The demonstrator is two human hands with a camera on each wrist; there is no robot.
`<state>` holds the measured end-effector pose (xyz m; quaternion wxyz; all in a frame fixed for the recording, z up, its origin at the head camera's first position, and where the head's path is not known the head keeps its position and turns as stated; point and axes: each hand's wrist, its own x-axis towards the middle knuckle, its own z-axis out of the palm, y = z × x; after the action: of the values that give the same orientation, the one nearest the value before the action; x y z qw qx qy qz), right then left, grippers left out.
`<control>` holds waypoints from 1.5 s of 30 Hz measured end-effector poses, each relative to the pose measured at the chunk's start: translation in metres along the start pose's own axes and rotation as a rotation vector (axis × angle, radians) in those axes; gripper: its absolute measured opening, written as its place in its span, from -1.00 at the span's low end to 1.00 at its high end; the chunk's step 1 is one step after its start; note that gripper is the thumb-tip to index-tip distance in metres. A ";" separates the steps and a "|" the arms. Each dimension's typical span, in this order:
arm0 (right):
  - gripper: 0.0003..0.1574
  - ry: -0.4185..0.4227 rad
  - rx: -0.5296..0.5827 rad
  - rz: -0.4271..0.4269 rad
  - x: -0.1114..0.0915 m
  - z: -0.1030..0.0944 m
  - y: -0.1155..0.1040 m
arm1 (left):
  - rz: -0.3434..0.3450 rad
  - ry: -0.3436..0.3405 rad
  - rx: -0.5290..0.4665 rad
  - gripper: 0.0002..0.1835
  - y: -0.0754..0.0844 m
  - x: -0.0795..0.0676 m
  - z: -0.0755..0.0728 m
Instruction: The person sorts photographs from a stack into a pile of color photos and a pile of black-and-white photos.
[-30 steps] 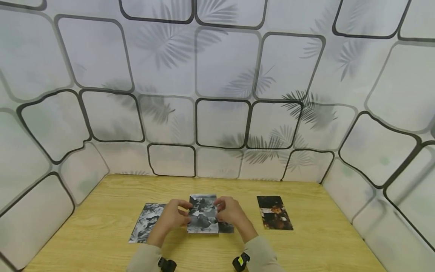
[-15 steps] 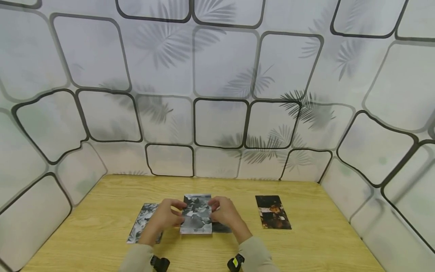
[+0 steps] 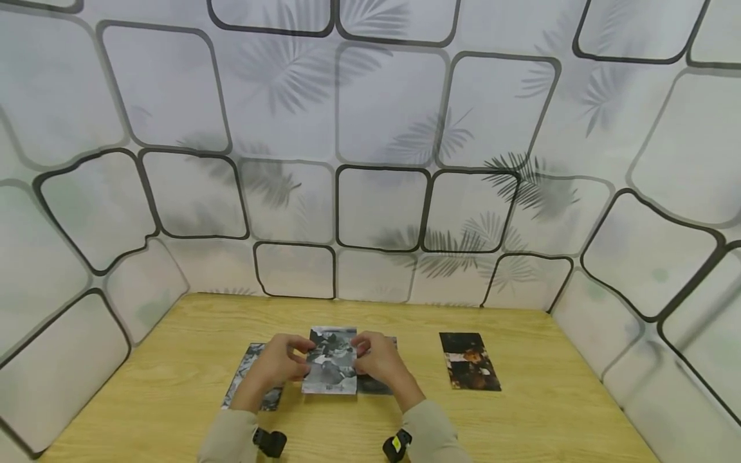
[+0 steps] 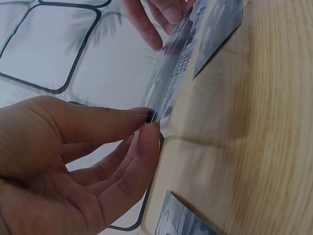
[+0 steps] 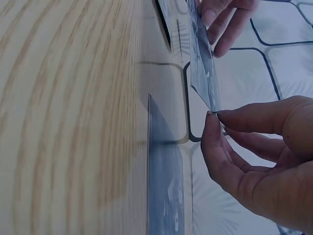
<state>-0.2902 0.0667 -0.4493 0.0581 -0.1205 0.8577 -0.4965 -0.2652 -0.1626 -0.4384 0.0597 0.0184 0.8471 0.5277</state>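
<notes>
Both hands hold a black-and-white photo print [image 3: 330,366] by its side edges, raised over the table. My left hand [image 3: 278,361] pinches its left edge between thumb and fingers; in the left wrist view, that pinch sits at the corner of the glossy print [image 4: 177,73]. On the opposite side my right hand [image 3: 379,360] pinches the right edge, and the right wrist view shows the print [image 5: 201,66] seen nearly edge-on. A second grey print [image 3: 376,384] lies on the table, partly hidden by the held print and right hand. Another black-and-white print [image 3: 271,400] lies partly behind the left forearm.
A dark colour print [image 3: 470,361] lies on the right part of the wood-grain table [image 3: 538,386]. Patterned fabric walls [image 3: 376,212] enclose the table at the back and sides. Each wrist wears a small black camera [image 3: 269,442].
Both hands have carried the held print to the left, so more of the grey print at its right shows. The other prints have stayed in place.
</notes>
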 end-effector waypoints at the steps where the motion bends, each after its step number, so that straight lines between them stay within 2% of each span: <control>1: -0.53 0.005 -0.002 -0.002 0.000 0.001 -0.001 | 0.001 0.000 0.001 -0.58 0.000 0.000 -0.001; 8: -0.51 0.015 0.006 -0.022 0.000 0.007 -0.003 | -0.002 0.005 0.006 -0.57 -0.003 -0.002 -0.006; 15: -0.49 0.011 0.004 0.009 0.002 0.016 -0.006 | 0.003 -0.011 0.009 -0.56 -0.005 -0.004 -0.014; 20: -0.47 0.023 0.014 -0.004 0.006 0.024 -0.008 | 0.014 -0.013 0.018 -0.54 -0.011 -0.002 -0.022; 25: -0.49 0.028 0.008 0.010 0.007 0.030 -0.010 | 0.037 -0.032 0.021 -0.52 -0.015 -0.002 -0.029; 32: -0.56 0.004 0.053 0.021 0.009 0.040 -0.014 | 0.022 -0.038 0.041 -0.55 -0.016 -0.006 -0.042; 45: -0.56 0.047 -0.012 0.021 0.013 0.053 -0.019 | 0.026 -0.028 0.082 -0.56 -0.019 -0.009 -0.055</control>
<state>-0.2886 0.0096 -0.4592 0.0424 -0.1000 0.8631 -0.4932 -0.2620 -0.2206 -0.4311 0.0639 0.0393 0.8668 0.4930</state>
